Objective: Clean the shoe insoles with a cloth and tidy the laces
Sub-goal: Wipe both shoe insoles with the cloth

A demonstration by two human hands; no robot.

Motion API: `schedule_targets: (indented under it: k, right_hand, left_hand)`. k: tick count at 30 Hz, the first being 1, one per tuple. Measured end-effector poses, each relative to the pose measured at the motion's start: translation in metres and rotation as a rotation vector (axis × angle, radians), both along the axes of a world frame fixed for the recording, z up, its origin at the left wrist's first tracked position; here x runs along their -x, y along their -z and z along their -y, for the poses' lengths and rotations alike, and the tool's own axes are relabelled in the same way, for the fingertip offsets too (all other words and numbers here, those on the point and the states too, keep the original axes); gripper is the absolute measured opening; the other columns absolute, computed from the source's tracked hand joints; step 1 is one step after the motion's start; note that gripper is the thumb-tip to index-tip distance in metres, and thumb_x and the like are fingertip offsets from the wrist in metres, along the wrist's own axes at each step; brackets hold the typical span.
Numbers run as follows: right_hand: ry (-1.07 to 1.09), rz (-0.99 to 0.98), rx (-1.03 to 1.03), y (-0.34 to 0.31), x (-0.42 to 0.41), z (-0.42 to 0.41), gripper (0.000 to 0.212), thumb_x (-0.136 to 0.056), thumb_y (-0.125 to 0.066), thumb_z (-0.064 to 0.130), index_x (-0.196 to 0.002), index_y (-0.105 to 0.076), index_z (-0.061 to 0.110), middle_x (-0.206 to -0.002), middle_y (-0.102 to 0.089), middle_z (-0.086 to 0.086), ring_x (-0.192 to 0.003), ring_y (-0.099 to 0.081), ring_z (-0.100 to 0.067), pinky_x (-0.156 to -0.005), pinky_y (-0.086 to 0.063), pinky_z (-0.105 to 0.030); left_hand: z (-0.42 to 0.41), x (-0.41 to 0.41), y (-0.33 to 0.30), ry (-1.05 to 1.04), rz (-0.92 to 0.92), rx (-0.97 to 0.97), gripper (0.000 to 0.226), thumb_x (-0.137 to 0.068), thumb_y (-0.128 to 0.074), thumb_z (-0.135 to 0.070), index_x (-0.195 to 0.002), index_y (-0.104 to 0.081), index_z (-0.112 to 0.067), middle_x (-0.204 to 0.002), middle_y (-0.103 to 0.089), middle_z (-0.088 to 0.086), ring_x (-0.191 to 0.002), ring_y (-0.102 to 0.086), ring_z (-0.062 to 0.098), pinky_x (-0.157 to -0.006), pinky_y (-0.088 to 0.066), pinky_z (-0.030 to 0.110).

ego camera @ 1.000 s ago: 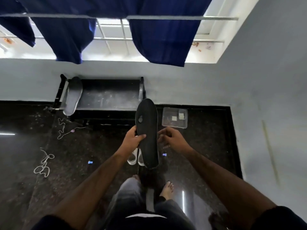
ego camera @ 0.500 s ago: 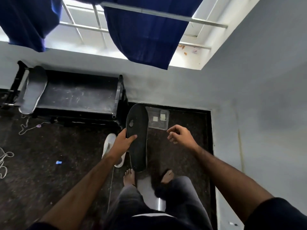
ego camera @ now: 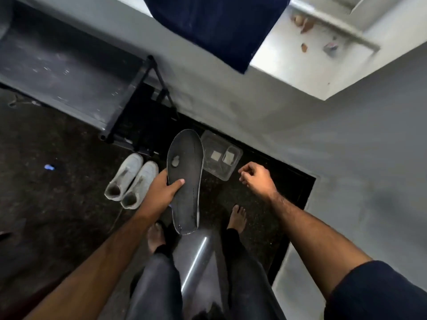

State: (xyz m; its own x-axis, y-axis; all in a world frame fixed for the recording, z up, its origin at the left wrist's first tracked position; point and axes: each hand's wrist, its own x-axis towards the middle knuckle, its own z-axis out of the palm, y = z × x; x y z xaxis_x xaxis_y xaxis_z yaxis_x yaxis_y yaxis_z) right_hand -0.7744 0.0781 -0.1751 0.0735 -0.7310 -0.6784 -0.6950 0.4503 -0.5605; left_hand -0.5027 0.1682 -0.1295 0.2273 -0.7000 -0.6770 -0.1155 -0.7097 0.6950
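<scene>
Dark speckled stone flooring (ego camera: 46,204) spreads under us, meeting a grey wall (ego camera: 346,146) behind, and we take the black insole (ego camera: 186,181) as our landmark. We hold it in our left hand (ego camera: 161,192), thumb pressed across its upper face and the other fingers wrapped behind its left edge, so it stands lengthwise above the floor, with a pale worn patch near its far end. Just left of the insole a pair of white shoes (ego camera: 131,181) sits side by side on the floor, openings toward us. Just right of its far end lies a clear plastic tray (ego camera: 221,158) with two small pale squares inside. Further right our right hand (ego camera: 256,179) hovers free of the insole, fingers loosely curled inward and holding nothing we can make out. Beyond the insole, up and left, stands a black metal rack (ego camera: 69,75); a dark blue cloth (ego camera: 219,26) hangs above. Below its near end are our bare feet (ego camera: 236,217).
</scene>
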Motion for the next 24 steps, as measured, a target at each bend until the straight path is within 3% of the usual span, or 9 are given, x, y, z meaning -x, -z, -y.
schedule_targets:
  k: [5,9,14,18,21,24]
  right_hand:
    - [-0.099,-0.06,-0.022,0.131,0.03,0.032,0.016,-0.097,-0.055,0.007,-0.101,-0.07,0.008,-0.089,-0.073,-0.005,-0.079,-0.068,-0.015,-0.072,-0.054,-0.031]
    - [-0.244,-0.167,0.041,0.245,0.037,0.061,0.018,-0.096,-0.058,0.012,-0.105,-0.072,0.008,-0.108,-0.075,-0.015,-0.106,-0.069,-0.034,-0.092,-0.054,-0.045]
    - [-0.441,-0.266,0.162,0.353,0.027,0.081,0.023,-0.093,-0.058,0.01,-0.109,-0.074,0.012,-0.114,-0.073,-0.017,-0.111,-0.067,-0.037,-0.093,-0.054,-0.043]
    - [-0.586,-0.463,0.28,0.405,0.021,0.078,0.03,-0.09,-0.063,0.018,-0.119,-0.07,0.02,-0.119,-0.07,-0.009,-0.118,-0.06,-0.035,-0.092,-0.05,-0.041]
    - [-0.64,-0.622,0.333,0.431,0.015,0.081,0.036,-0.091,-0.063,0.029,-0.127,-0.065,0.023,-0.126,-0.065,-0.006,-0.126,-0.053,-0.032,-0.099,-0.041,-0.042]
    - [-0.651,-0.715,0.382,0.452,0.012,0.087,0.036,-0.095,-0.058,0.029,-0.13,-0.063,0.025,-0.129,-0.064,-0.006,-0.126,-0.051,-0.033,-0.103,-0.036,-0.044]
  left_hand:
    - [0.013,0.051,0.118,-0.037,0.014,-0.036,0.024,-0.092,-0.068,-0.012,-0.098,-0.063,-0.035,-0.103,-0.072,-0.009,-0.101,-0.068,0.015,-0.087,-0.054,0.037]
    - [0.028,0.073,0.222,-0.019,-0.002,-0.076,0.02,-0.091,-0.069,-0.015,-0.109,-0.063,-0.02,-0.103,-0.07,-0.005,-0.101,-0.066,0.017,-0.087,-0.051,0.033]
    - [0.033,0.076,0.344,-0.047,0.028,-0.059,0.034,-0.083,-0.071,-0.023,-0.115,-0.067,-0.01,-0.108,-0.074,0.005,-0.102,-0.07,0.023,-0.093,-0.056,0.051]
    - [0.031,0.077,0.399,-0.122,-0.003,-0.051,0.026,-0.091,-0.068,-0.007,-0.117,-0.066,-0.005,-0.111,-0.074,0.008,-0.104,-0.07,0.024,-0.095,-0.055,0.053]
    - [0.028,0.077,0.422,-0.107,-0.023,-0.043,0.025,-0.091,-0.067,-0.002,-0.116,-0.065,-0.008,-0.109,-0.073,0.006,-0.105,-0.069,0.025,-0.097,-0.053,0.054]
    - [0.027,0.077,0.432,-0.05,-0.033,-0.034,0.03,-0.085,-0.07,-0.017,-0.114,-0.065,-0.017,-0.107,-0.073,-0.001,-0.103,-0.07,0.021,-0.096,-0.055,0.052]
